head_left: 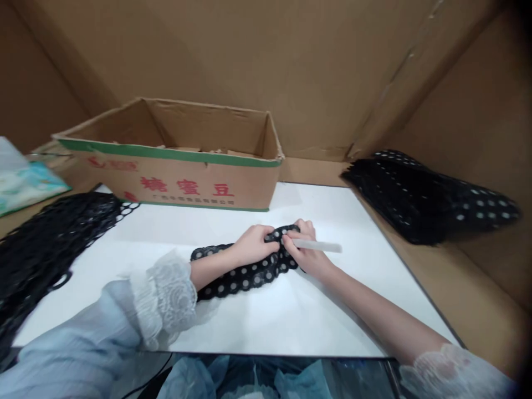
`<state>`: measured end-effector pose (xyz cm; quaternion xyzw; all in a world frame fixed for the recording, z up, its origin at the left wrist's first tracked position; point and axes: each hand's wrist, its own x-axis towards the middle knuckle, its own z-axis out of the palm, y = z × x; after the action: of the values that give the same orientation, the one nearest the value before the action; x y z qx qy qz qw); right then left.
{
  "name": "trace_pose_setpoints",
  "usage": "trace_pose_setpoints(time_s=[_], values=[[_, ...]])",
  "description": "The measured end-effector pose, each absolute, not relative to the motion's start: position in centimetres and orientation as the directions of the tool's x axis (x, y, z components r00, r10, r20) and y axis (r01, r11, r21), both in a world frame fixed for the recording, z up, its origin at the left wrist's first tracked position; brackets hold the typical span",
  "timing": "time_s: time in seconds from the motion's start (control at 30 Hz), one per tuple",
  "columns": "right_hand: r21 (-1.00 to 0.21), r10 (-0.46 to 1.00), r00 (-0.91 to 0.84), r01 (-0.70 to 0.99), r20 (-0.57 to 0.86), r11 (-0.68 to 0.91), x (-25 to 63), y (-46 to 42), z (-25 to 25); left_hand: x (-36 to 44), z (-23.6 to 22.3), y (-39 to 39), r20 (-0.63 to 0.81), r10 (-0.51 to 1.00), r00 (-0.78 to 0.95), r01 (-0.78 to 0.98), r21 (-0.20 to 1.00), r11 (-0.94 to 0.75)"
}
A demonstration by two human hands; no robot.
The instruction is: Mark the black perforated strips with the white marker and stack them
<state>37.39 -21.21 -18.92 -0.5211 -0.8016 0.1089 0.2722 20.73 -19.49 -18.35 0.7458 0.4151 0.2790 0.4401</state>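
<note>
A black strip of fabric with white polka dots and scalloped edges (245, 280) lies on the white board, its far end bunched up between my hands. My left hand (254, 245) pinches that end, thumb on top. Beside it, my right hand (310, 255) is closed around a slim white pen-like stick (322, 245), which points out to the right. The fingers of my right hand also touch the fabric's edge. The tip of the stick is hidden by my fingers and the cloth.
An open cardboard box (195, 177) stands at the back left. Black lacy fabric (41, 244) is heaped on the left, near a tissue pack (29, 180). Folded dotted black fabric (419, 199) lies on the right. Cardboard walls (316, 72) enclose the white board (332, 321).
</note>
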Motion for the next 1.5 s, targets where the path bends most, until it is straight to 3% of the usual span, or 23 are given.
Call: trace_pose_setpoints(time_s=[0.1,0.2,0.27,0.37,0.5,0.63,0.87,1.0,1.1,1.23,1.37,1.5], values=[[-0.247,0.863,-0.308,0.871,0.401,0.425,36.8,-20.4,-19.0,20.9,-18.5,-19.4,0.103,0.888,0.448,0.354,0.891,-0.283],[-0.178,0.830,-0.329,0.877,0.451,0.445,36.4,-19.7,-18.3,20.4,-18.0,-18.9,0.100,0.880,0.465,0.323,0.906,-0.274],[-0.271,0.832,-0.324,0.838,0.451,0.473,36.4,-19.6,-17.8,19.7,-17.5,-18.5,0.087,0.854,0.513,0.298,0.915,-0.272],[-0.546,0.883,-0.320,0.696,0.345,0.466,36.5,-19.9,-17.4,18.6,-16.4,-18.0,-0.011,0.776,0.631,0.287,0.932,-0.220],[-0.790,0.907,-0.392,0.502,0.155,0.352,36.9,-20.2,-17.4,17.4,-15.5,-17.2,-0.136,0.705,0.696,0.427,0.868,-0.254],[-0.869,0.883,-0.469,0.426,0.024,0.250,37.4,-20.0,-17.2,17.1,-15.1,-16.7,-0.160,0.714,0.682,0.525,0.787,-0.325],[-0.905,0.870,-0.492,0.355,0.032,0.234,37.4,-20.3,-16.6,17.4,-15.0,-17.2,-0.424,0.628,0.653,0.594,0.801,-0.077],[-0.885,0.836,-0.547,0.376,0.026,0.274,37.6,-20.5,-16.6,17.4,-15.4,-17.3,-0.468,0.591,0.657,0.500,0.857,0.123],[-0.821,0.815,-0.570,0.414,0.104,0.394,37.6,-20.5,-16.6,17.4,-15.6,-17.3,-0.472,0.601,0.645,0.453,0.870,0.196],[-0.706,0.828,-0.538,0.525,0.158,0.476,37.2,-20.7,-16.9,17.6,-15.7,-17.7,-0.416,0.685,0.598,0.406,0.894,0.189],[-0.624,0.875,-0.456,0.640,0.162,0.449,36.5,-21.1,-17.7,18.0,-16.1,-18.4,-0.333,0.750,0.571,0.362,0.923,0.134],[-0.479,0.895,-0.366,0.757,0.254,0.445,35.6,-20.7,-18.8,18.4,-16.6,-18.9,-0.283,0.803,0.524,0.319,0.940,0.124]])
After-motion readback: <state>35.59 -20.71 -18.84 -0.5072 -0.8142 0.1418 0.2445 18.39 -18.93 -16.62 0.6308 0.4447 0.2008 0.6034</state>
